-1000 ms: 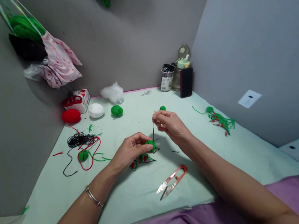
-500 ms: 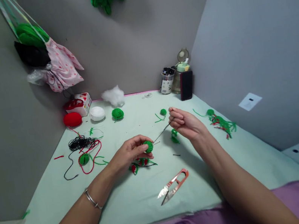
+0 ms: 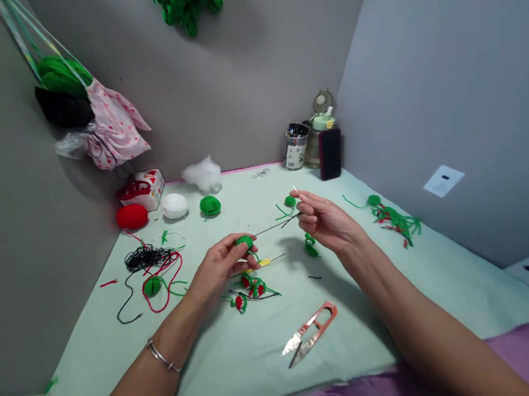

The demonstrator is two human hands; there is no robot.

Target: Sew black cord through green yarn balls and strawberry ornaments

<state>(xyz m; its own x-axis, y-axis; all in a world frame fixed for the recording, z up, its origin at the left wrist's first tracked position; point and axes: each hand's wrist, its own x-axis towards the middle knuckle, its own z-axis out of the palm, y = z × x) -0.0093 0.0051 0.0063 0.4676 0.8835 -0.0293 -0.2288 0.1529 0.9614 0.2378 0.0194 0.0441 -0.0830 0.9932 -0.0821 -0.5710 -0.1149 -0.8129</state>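
My left hand (image 3: 224,257) pinches a small green crocheted ball (image 3: 244,242) between thumb and fingers. A dark thread (image 3: 272,227) runs taut from the ball to my right hand (image 3: 319,216), whose fingers are closed on a needle (image 3: 295,189), its tip showing above them. Below the left fingers lies a yellow-handled hook (image 3: 266,262). Small red and green crocheted pieces (image 3: 255,287) are on the table just under the left hand. Orange-handled snips (image 3: 312,332) lie nearer to me with their blades apart.
Red (image 3: 131,216), white (image 3: 174,206) and green yarn balls (image 3: 210,206) stand at the back left, near white stuffing (image 3: 203,174). Tangled black yarn (image 3: 146,257) lies at left. A phone (image 3: 331,154) and pen cup (image 3: 296,146) stand at back right; green pieces (image 3: 397,219) lie at right.
My left hand has moved up and left with the green ball, uncovering the yellow-handled hook. My right hand has shifted slightly; the needle now points upward and the thread stretches between the hands.
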